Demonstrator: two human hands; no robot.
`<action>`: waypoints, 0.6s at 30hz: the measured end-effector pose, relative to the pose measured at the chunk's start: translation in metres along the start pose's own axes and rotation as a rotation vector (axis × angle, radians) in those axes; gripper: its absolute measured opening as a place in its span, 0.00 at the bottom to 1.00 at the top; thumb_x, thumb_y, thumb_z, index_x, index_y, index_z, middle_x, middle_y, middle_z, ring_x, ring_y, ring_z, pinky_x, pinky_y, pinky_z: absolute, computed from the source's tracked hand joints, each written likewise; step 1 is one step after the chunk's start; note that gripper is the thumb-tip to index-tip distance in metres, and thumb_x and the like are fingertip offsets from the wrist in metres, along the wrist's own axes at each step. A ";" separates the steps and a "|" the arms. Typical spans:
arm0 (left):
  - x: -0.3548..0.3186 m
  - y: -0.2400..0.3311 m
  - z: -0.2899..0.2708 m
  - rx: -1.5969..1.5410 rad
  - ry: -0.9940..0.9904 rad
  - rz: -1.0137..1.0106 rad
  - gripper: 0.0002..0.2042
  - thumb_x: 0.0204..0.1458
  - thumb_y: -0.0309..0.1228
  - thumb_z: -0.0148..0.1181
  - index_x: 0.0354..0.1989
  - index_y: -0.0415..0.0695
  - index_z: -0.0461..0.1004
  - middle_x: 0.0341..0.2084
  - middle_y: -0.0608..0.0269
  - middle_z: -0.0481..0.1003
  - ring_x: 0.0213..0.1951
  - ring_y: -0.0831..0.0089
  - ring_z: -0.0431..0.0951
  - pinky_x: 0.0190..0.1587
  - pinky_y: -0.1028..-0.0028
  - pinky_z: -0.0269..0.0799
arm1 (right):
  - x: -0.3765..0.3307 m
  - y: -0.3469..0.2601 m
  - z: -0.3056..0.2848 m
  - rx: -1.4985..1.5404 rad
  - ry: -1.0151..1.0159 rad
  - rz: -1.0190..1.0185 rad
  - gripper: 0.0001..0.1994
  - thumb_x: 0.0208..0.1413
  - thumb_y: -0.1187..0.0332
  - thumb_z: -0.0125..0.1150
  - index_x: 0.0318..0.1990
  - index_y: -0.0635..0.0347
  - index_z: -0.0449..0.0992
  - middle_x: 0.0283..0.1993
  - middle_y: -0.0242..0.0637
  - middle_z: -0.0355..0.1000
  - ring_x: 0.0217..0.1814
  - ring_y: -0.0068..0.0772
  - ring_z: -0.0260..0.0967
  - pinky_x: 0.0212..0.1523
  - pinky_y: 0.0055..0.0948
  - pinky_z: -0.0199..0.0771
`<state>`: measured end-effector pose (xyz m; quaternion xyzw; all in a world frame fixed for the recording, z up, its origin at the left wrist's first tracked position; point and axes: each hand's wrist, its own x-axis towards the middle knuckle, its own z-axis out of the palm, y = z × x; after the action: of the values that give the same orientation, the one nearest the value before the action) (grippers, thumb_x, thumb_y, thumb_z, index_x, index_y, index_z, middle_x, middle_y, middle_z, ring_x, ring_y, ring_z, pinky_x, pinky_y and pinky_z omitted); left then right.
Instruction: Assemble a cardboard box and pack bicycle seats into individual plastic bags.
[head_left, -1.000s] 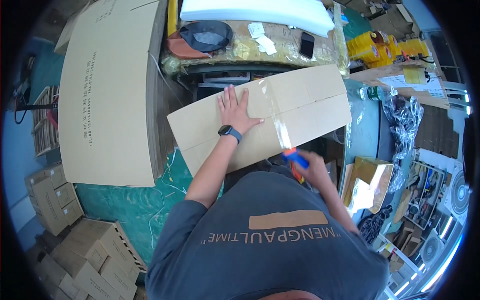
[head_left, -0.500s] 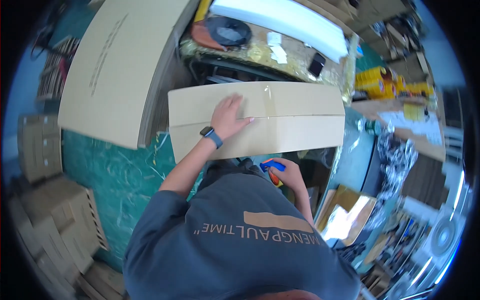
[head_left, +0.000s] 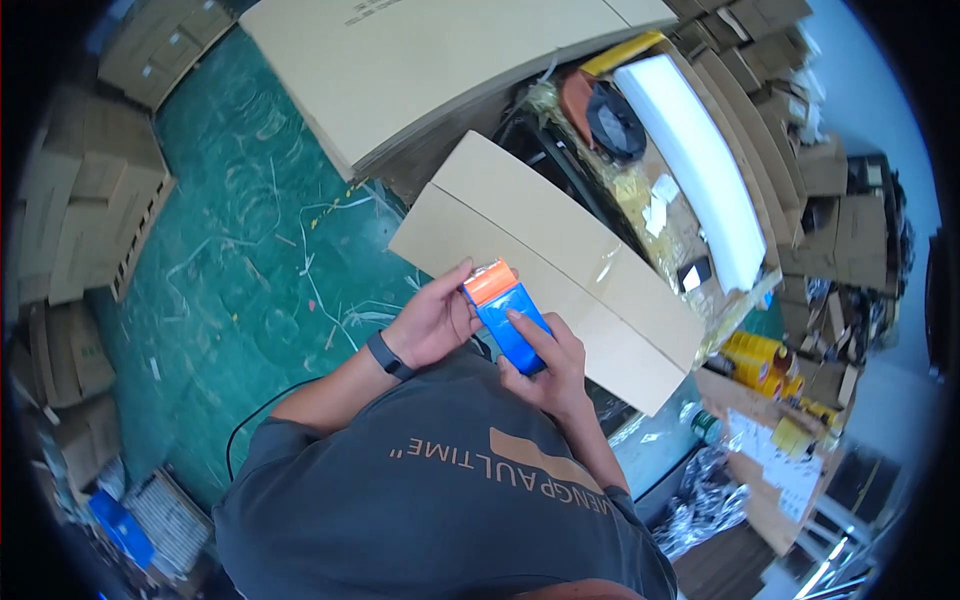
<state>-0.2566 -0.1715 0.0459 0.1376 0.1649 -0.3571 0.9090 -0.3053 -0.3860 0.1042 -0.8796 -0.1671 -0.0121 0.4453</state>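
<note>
You've got the blue tape dispenser [head_left: 508, 312] in both hands, held just above the near edge of the sealed carton [head_left: 560, 270]. Your right hand [head_left: 550, 365] is wrapped around its lower body, forefinger laid along the face to steady it. Your left hand [head_left: 432, 322] pinches the orange end, probably so you can work that end without the tool twisting. Clear tape runs across the carton's top seam. Carton sits propped against the cluttered bench [head_left: 690, 215], over the green floor [head_left: 250, 250], within easy reach.
</note>
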 end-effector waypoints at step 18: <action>0.183 0.144 -0.317 1.295 0.820 0.316 0.29 0.67 0.51 0.59 0.60 0.33 0.77 0.53 0.48 0.83 0.56 0.55 0.82 0.60 0.59 0.76 | 0.171 0.135 0.068 -0.275 -0.427 0.050 0.21 0.48 0.62 0.73 0.53 0.46 0.85 0.39 0.44 0.76 0.38 0.52 0.79 0.42 0.44 0.82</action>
<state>-0.0946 -0.0634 -0.2956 0.7832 0.2250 -0.1694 0.5544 -0.1119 -0.3581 -0.0125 -0.9184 -0.2322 0.1623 0.2763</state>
